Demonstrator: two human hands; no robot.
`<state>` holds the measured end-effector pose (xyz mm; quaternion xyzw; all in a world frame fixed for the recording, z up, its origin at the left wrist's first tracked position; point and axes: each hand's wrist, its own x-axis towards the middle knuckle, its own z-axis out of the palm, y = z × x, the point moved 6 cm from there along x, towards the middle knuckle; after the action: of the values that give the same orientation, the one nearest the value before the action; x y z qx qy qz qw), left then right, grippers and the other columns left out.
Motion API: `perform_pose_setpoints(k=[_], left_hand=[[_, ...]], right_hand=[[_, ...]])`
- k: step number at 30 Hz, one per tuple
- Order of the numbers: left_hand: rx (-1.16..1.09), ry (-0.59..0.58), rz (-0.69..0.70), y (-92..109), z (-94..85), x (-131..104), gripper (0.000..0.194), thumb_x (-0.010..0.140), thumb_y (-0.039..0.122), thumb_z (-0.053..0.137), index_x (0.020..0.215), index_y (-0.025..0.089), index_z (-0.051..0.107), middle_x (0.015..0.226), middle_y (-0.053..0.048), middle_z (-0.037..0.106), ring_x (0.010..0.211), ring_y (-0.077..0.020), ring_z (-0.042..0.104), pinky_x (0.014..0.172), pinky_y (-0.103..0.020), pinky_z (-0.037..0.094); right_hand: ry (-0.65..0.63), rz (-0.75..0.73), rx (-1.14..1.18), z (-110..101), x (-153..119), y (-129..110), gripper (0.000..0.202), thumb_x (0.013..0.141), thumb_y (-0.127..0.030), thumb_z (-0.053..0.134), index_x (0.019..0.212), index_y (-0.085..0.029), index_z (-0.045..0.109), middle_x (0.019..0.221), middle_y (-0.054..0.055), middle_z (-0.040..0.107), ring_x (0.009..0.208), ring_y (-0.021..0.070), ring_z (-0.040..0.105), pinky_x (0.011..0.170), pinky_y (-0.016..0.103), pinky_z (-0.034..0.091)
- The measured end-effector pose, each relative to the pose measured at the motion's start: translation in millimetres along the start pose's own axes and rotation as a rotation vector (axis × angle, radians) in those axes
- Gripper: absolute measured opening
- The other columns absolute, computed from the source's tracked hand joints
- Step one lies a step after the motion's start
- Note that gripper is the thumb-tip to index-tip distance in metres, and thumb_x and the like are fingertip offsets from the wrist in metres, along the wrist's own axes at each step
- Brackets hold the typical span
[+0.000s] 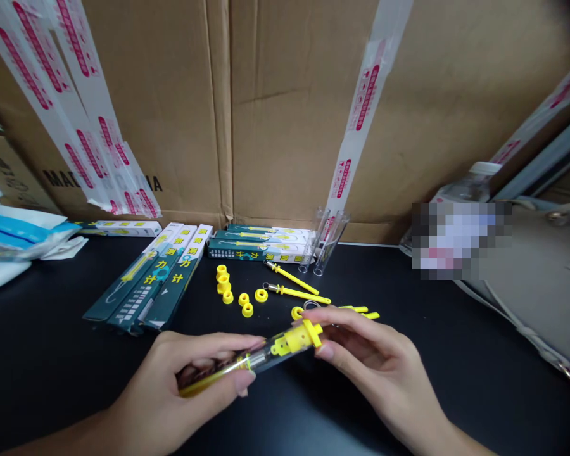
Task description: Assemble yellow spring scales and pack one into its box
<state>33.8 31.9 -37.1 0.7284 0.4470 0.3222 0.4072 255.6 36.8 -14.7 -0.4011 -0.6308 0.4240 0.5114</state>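
My left hand (pixel 171 386) is wrapped round a spring scale (pixel 266 358), a clear tube with yellow parts and a metal spring inside. It is tilted, its right end higher. At that end sits a yellow cap (pixel 312 332), pinched between the thumb and fingers of my right hand (pixel 370 367). A metal ring (pixel 312 306) shows just behind my right fingertips. Beyond my hands lie yellow rods with springs (pixel 299 294), several small yellow caps (pixel 223 283) and a yellow ring (pixel 261 296). My left fingers hide part of the tube's lower end.
Green and white printed boxes (pixel 156 278) lie at the left, with more boxes (pixel 261 244) at the back. Clear tubes (pixel 330 244) lean upright beside them. A plastic bottle (pixel 479 183) and a beige bag (pixel 536 272) stand right. Large cardboard boxes (pixel 289 126) wall off the back.
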Motion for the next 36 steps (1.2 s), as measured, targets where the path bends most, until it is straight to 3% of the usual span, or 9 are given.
perform_pose_setpoints(k=[11,17,21,24,28,32,36], left_hand=[[0.276,0.169,0.229,22,-10.9,-9,0.023,0.086,0.028,0.070,0.108,0.032,0.078,0.063,0.007,0.075,0.040,-0.0081,0.059,0.042,-0.016,0.044],[0.346,0.228,0.386,26,-13.0,-11,0.033,0.084,0.022,0.071,0.114,0.037,0.073,0.093,0.008,0.081,0.056,-0.0091,0.071,0.068,-0.017,0.058],[0.331,0.246,0.408,27,-12.8,-13,0.033,0.084,0.019,0.070,0.113,0.035,0.072,0.093,0.007,0.081,0.059,-0.0099,0.072,0.070,-0.017,0.057],[0.341,0.271,0.347,25,-14.0,-14,0.030,0.083,0.024,0.071,0.110,0.036,0.073,0.088,0.008,0.080,0.056,-0.0095,0.068,0.067,-0.018,0.054],[0.313,0.162,0.209,19,-11.9,-8,0.022,0.089,0.030,0.066,0.109,0.032,0.074,0.072,0.006,0.073,0.047,-0.0083,0.058,0.048,-0.018,0.042],[0.168,-0.019,0.200,21,-5.1,-2,0.024,0.096,0.031,0.055,0.112,0.025,0.072,0.062,0.005,0.065,0.048,-0.0103,0.057,0.044,-0.019,0.037],[0.165,0.011,0.221,24,-6.6,-1,0.023,0.094,0.028,0.059,0.113,0.025,0.072,0.063,0.005,0.068,0.048,-0.0096,0.056,0.046,-0.019,0.037]], right_hand=[[0.003,-0.089,-0.053,4,-5,-5,0.022,0.083,-0.020,0.079,0.101,-0.034,0.081,0.087,-0.002,0.081,0.075,0.0146,0.075,0.072,0.016,0.059],[-0.023,-0.060,-0.026,4,-4,3,0.023,0.083,-0.019,0.079,0.101,-0.034,0.080,0.087,-0.004,0.080,0.073,0.0118,0.074,0.072,0.013,0.058],[-0.034,-0.031,-0.044,4,-4,7,0.022,0.082,-0.019,0.080,0.099,-0.033,0.081,0.085,-0.004,0.079,0.072,0.0110,0.074,0.070,0.011,0.057],[-0.047,-0.033,-0.048,5,-5,5,0.024,0.083,-0.018,0.079,0.101,-0.034,0.080,0.087,-0.004,0.079,0.074,0.0108,0.074,0.072,0.011,0.057],[-0.068,-0.045,0.003,5,-6,-1,0.028,0.086,-0.018,0.076,0.106,-0.037,0.077,0.095,-0.004,0.079,0.079,0.0106,0.073,0.077,0.013,0.058],[-0.059,-0.056,0.021,2,-7,-4,0.033,0.087,-0.016,0.075,0.111,-0.039,0.075,0.100,-0.005,0.078,0.081,0.0093,0.073,0.078,0.012,0.059],[-0.076,-0.074,-0.007,4,-7,-6,0.033,0.087,-0.015,0.075,0.109,-0.039,0.076,0.100,-0.005,0.079,0.081,0.0096,0.074,0.080,0.012,0.059]])
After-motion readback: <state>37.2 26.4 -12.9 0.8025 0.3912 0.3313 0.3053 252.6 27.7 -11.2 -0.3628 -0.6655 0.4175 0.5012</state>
